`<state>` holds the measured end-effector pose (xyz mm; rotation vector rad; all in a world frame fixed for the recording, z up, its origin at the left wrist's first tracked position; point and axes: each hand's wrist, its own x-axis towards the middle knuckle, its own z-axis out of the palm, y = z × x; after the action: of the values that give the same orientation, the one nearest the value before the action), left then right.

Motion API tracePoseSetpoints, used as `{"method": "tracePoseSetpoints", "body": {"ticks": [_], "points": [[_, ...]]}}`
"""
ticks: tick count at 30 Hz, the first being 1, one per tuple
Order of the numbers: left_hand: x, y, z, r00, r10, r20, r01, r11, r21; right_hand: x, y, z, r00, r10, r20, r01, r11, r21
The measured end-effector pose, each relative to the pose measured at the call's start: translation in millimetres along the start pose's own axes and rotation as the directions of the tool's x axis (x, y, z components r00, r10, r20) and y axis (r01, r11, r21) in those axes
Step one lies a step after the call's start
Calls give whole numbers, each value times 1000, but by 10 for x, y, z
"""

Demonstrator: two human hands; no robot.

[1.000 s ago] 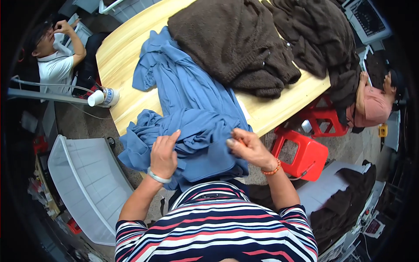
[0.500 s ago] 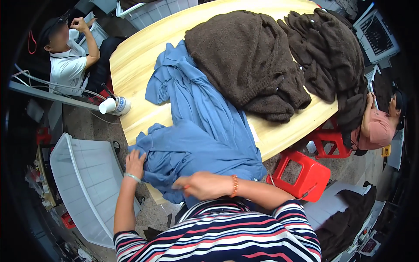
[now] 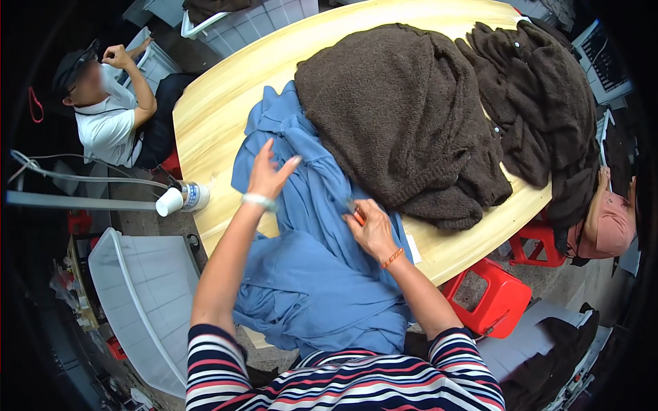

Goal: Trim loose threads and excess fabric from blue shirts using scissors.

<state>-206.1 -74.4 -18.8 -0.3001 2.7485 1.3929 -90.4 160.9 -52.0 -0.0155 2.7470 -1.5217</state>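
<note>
A blue garment (image 3: 315, 274) lies crumpled along the table's near side, its lower part bunched against my striped shirt. Over its upper part my left hand (image 3: 269, 175) reaches out with fingers spread, holding nothing. My right hand (image 3: 373, 229) is closed around small orange-handled snips (image 3: 358, 214), whose grey tip points at the blue cloth. Whether the tip touches the cloth I cannot tell. Just beyond my right hand rests a thick dark brown knit garment (image 3: 391, 109).
More brown knits (image 3: 534, 103) hang over the wooden table's (image 3: 212, 130) right end. A white cup (image 3: 170, 202) and a jar (image 3: 197, 196) are at its left edge. Around it are a pale bin (image 3: 147, 301), red stools (image 3: 493, 301) and two seated people (image 3: 110, 116), (image 3: 600, 229).
Both hands have moved forward, away from my body, over the upper blue cloth. My left hand has come off the cloth's left edge. The snips stay in my right hand.
</note>
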Motion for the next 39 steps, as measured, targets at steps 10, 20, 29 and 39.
{"method": "tracePoseSetpoints", "body": {"ticks": [10,20,29,39], "points": [[125,-176,-177,974,-146,172,223,751,-622,-266,-238,-588,970,-236,65,235,972,19],[-3397,77,-1476,772,-252,584,463,852,-244,-1143,-509,-1185,854,-9,520,63,994,-86],[-3276,231,-1293,991,-130,33,132,990,-47,-1361,-994,-977,952,-193,237,190,981,36],[-3078,271,-705,956,115,272,-168,969,183,-2027,-1266,-265,964,-99,248,37,969,244]]}}
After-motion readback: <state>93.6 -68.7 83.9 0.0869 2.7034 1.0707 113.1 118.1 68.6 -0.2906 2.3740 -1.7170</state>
